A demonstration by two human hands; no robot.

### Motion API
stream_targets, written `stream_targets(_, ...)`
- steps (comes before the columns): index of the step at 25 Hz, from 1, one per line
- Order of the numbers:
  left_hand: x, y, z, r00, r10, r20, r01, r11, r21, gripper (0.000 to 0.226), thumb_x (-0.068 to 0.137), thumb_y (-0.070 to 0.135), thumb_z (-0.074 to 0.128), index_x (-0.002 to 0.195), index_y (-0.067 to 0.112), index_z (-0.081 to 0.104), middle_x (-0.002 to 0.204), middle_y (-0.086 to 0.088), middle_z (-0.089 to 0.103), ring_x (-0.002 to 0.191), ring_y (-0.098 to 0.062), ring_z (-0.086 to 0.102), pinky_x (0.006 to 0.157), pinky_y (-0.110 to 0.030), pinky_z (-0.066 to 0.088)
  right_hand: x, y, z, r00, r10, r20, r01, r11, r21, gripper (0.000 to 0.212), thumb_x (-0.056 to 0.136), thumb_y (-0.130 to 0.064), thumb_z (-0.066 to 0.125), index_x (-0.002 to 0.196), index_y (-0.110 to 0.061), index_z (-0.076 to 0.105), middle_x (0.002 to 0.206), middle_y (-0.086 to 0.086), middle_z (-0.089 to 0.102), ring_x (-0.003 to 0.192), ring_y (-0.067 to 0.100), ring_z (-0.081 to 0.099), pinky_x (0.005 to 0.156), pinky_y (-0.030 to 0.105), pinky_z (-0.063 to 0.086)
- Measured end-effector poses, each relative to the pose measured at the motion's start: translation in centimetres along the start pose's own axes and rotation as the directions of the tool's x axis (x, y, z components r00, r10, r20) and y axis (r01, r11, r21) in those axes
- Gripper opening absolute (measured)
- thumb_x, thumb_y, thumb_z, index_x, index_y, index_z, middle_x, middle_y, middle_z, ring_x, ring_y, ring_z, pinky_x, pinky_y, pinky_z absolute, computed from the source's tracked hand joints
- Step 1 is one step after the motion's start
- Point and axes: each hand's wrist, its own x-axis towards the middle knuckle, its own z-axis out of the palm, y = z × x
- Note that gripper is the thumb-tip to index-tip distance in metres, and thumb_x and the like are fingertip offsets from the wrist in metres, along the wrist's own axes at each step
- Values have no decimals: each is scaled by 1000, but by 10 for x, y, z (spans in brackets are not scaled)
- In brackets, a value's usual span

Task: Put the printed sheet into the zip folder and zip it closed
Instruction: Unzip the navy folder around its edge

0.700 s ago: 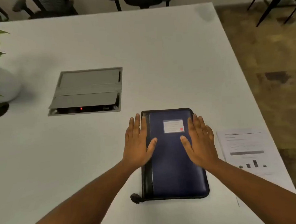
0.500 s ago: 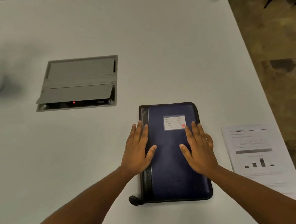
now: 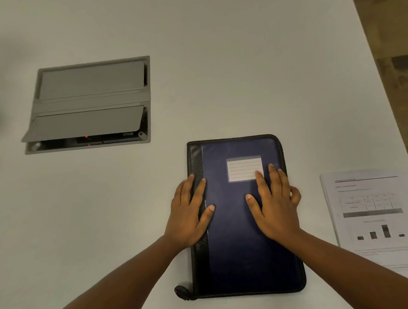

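Zip folder (image 3: 246, 223) lies closed flat at lower centre of the bench (image 3: 217, 59), printed sheet (image 3: 376, 216) loose at right edge of frame, well apart from it. Left hand (image 3: 189, 214) and right hand (image 3: 275, 207) rest palm-down, fingers spread, gripping nothing. Folder looks stiff, padded, slightly slick; start at the zip pull (image 3: 182, 292), lower left corner, probably a fabric tab. Sheet is thin and floppy, lift by an edge.

Dim, even overhead light; muted, slightly warm cast. White surface (image 3: 240, 58) reads grey, no glare. Soft, faint shadows under forearms. Dark blurred smudge at far-left edge. Wide-angle bend at borders. Printed sheet (image 3: 376, 216) text soft, unreadable; overall mild compression blur.
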Motion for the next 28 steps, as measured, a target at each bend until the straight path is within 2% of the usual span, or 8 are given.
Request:
stream_targets(4, 27, 1, -8, 998, -36, -53, 36, 999, 0, 71, 100, 66, 26, 159, 39, 0, 169, 2, -1, 154, -26, 3, 121, -46, 7, 29, -5, -10, 999, -30, -26, 32, 998, 61, 67, 97, -59, 30, 155, -25, 22, 166, 7, 13, 152, 29, 10, 112, 55, 22)
stream_targets(8, 87, 5, -38, 999, -26, -39, 27, 999, 31, 69, 100, 57, 27, 160, 26, 14, 168, -1, 13, 151, -28, 7, 118, -49, 14, 79, -18, -30, 987, -155, 38, 151, 984, 96, 64, 99, -49, 37, 155, -20, 26, 165, 5, 21, 152, 25, 12, 117, 51, 19)
stream_targets(11, 129, 8, -62, 998, 4, 56, -10, 993, 116, 65, 97, 50, 46, 154, 22, 33, 158, -4, 36, 143, -32, 25, 112, -49, 23, 117, -33, -48, 969, -236, 71, 226, 966, 126, 49, 100, -39, 44, 145, -19, 45, 153, 3, 42, 142, 26, 34, 112, 48, 26)
stream_targets(13, 148, 11, -74, 992, -1, 124, -19, 986, 164, 59, 90, 49, 61, 142, 22, 46, 142, -5, 48, 132, -33, 38, 104, -46, 31, 140, -45, -59, 967, -235, 103, 226, 970, 92, 32, 100, -37, 43, 122, -25, 62, 128, 1, 60, 118, 28, 53, 98, 47, 35)
stream_targets(15, 161, 14, -83, 985, -24, 172, -9, 981, 194, 55, 85, 51, 68, 129, 23, 52, 128, -3, 54, 122, -30, 44, 96, -44, 34, 162, -56, -70, 970, -181, 164, 172, 983, 68, 28, 99, -38, 41, 96, -26, 66, 100, -2, 65, 94, 25, 59, 85, 42, 35)
stream_targets(18, 172, 19, -87, 976, -52, 210, 0, 971, 237, 51, 81, 53, 72, 121, 26, 54, 117, 0, 57, 114, -27, 47, 91, -42, 31, 185, -69, -75, 948, -96, 304, 93, 995, 22, 33, 96, -39, 38, 80, -24, 62, 83, -5, 64, 81, 21, 57, 79, 41, 30)
stream_targets(25, 168, 20, -79, 980, -134, 150, 126, 990, 67, 45, 77, 43, 78, 114, 31, 56, 107, 7, 59, 113, -25, 46, 86, -40, 25, 209, -103, -79, 849, 50, 526, -137, 982, 127, 10, 84, -18, 55, 82, -12, 63, 90, 5, 63, 84, 24, 55, 90, 51, 41)
stream_targets(28, 166, 22, -76, 977, -169, 133, 171, 985, -4, 43, 77, 39, 80, 113, 32, 57, 105, 8, 59, 115, -25, 45, 86, -39, 27, 210, -109, -80, 829, 65, 555, -240, 938, 249, 8, 83, -5, 58, 87, -2, 65, 89, 15, 62, 78, 27, 56, 74, 41, 50)
